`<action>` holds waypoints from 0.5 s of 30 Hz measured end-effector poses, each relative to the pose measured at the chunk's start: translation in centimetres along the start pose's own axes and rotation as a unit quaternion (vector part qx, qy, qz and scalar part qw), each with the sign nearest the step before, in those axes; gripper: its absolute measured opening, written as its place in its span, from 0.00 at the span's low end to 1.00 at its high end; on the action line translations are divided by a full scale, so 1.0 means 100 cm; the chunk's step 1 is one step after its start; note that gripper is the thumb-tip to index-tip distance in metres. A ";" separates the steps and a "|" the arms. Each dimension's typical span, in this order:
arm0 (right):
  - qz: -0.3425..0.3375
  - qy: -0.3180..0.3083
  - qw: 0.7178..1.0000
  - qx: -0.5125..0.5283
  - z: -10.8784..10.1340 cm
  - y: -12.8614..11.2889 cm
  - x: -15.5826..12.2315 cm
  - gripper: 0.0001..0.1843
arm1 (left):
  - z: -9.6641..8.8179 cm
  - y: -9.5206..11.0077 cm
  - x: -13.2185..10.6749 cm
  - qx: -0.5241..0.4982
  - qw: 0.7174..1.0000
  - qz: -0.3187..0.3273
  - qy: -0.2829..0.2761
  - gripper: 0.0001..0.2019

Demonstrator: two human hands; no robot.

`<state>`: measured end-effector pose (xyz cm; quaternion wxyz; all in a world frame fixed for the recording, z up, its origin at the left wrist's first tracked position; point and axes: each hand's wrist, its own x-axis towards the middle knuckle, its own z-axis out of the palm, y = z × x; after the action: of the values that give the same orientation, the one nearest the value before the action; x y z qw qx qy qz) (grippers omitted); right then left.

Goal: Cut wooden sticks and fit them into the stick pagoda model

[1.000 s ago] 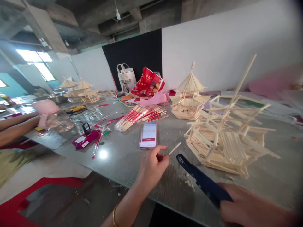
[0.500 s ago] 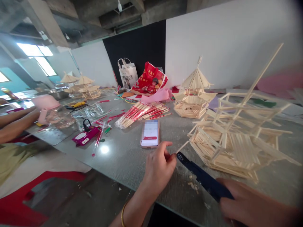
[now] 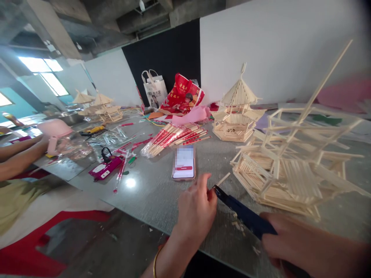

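Observation:
My left hand [image 3: 197, 208] is closed in a pinch on a thin wooden stick [image 3: 223, 178], whose pale end juts out to the upper right. Its index finger is raised above the pinch. My right hand [image 3: 290, 239] is wrapped round a dark blue long-nosed tool [image 3: 246, 216] with a black tip. That tip meets the stick beside my left fingers; whether its jaws are closed cannot be made out. Just to the right stands an open stick-built frame model [image 3: 278, 173], with one long stick slanting up from it. Small wood scraps [image 3: 238, 225] lie below the tool.
A phone [image 3: 184, 162] lies beyond my left hand. Behind it are bundled sticks [image 3: 171, 139] in plastic, a red bag [image 3: 185, 94] and a roofed stick pavilion [image 3: 239, 112]. At left are a magenta power strip [image 3: 106, 168], a pink-lidded jug [image 3: 62, 135] and another person's arms [image 3: 26, 152].
The tool and my right hand have shifted slightly left and up. The stick end beyond the tool now shows shorter and apart from the frame model. The view has tilted a little.

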<state>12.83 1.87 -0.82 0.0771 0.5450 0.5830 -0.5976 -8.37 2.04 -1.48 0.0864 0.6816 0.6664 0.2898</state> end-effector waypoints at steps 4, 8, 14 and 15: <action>0.047 0.001 0.999 0.005 0.003 -0.014 -0.005 0.06 | 0.003 0.002 0.000 0.046 0.999 -0.006 -0.002 0.15; 0.056 0.018 0.998 -0.023 0.003 -0.026 -0.010 0.06 | 0.002 0.005 -0.001 0.075 0.997 0.000 -0.013 0.14; 0.045 0.010 0.999 -0.016 -0.003 -0.028 -0.008 0.06 | -0.016 0.005 -0.010 0.176 0.977 0.041 -0.109 0.09; 0.040 0.005 0.999 -0.015 -0.004 -0.026 -0.006 0.07 | -0.018 0.005 -0.011 0.188 0.973 0.049 -0.122 0.10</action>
<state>11.36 2.70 1.34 0.1061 0.5695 0.5701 -0.5826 -8.84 0.41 -0.06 0.0229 0.7480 0.6588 0.0773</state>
